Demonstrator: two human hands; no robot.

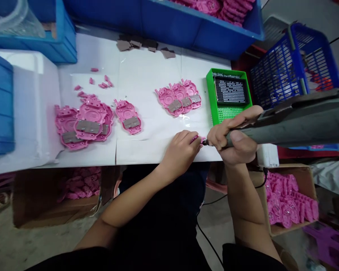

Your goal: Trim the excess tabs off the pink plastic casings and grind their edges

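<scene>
My right hand (235, 137) is wrapped round a grey electric screwdriver (293, 122) whose tip points left at a pink plastic part (197, 139) near the table's front edge. My left hand (181, 147) covers most of that pink part and pinches it against the white table (147, 79). Only a small pink edge shows between the two hands.
A green tray (228, 113) with a black screw grid stands just behind my right hand. Three pink parts with grey plates (178, 98) lie mid-table, one more (128, 116) and a pile (83, 122) further left. Blue bins line the back; cardboard boxes of pink parts sit below.
</scene>
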